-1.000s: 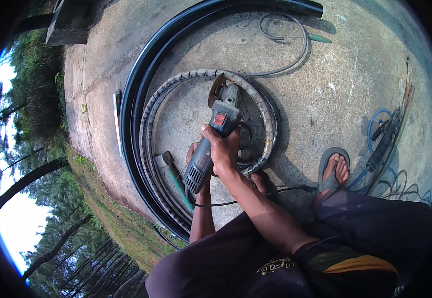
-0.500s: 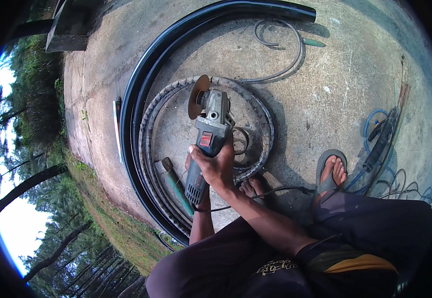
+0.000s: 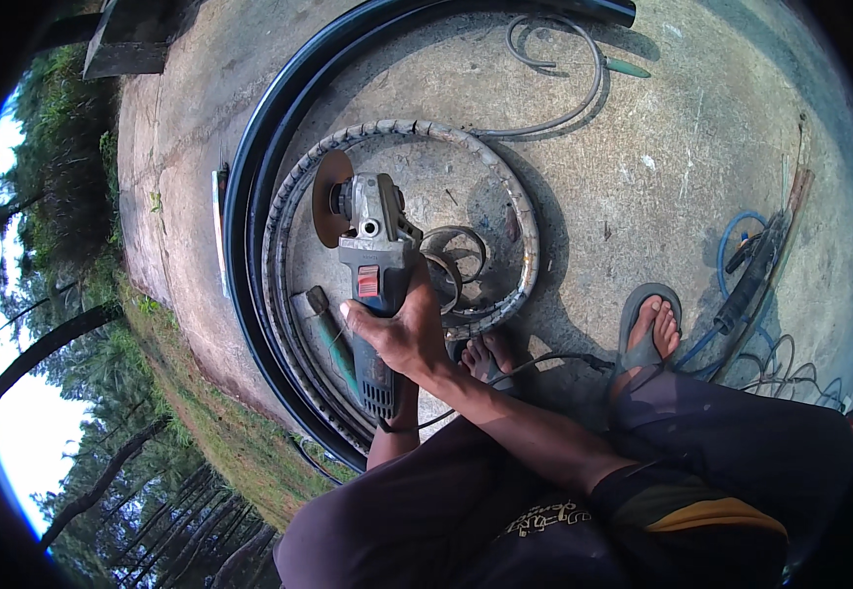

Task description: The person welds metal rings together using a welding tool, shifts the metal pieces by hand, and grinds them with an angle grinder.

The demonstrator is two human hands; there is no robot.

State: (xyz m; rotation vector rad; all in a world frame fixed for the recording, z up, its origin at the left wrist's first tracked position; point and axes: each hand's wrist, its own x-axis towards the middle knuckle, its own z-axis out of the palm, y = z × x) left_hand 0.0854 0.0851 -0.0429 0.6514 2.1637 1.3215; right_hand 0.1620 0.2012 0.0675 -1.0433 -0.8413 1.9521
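Note:
My right hand (image 3: 409,329) is closed round the dark body of an angle grinder (image 3: 369,270). The tool has a grey metal head, a red switch and a brown, worn-looking disc (image 3: 332,198) at its far end. My left forearm (image 3: 394,439) runs up behind the grinder's rear, and the tool and right hand hide the left fingers. Below the grinder on the concrete lies a coil of ribbed hose (image 3: 528,236). Inside the coil rests a green-handled tool with a dark, blocky end (image 3: 333,339). A dark power cord (image 3: 534,360) trails from the grinder's rear toward the right.
A thick black pipe (image 3: 248,157) curves round the coil's left and far sides. Beyond it lies a thin straight bar (image 3: 219,231). A grey cable with a green holder (image 3: 628,68) is at the far side. Blue hose (image 3: 724,257) and tangled cables lie right of my sandalled foot (image 3: 650,329).
The grinder, held in my right hand, has shifted left and its disc now shows more face-on. The view has moved slightly too.

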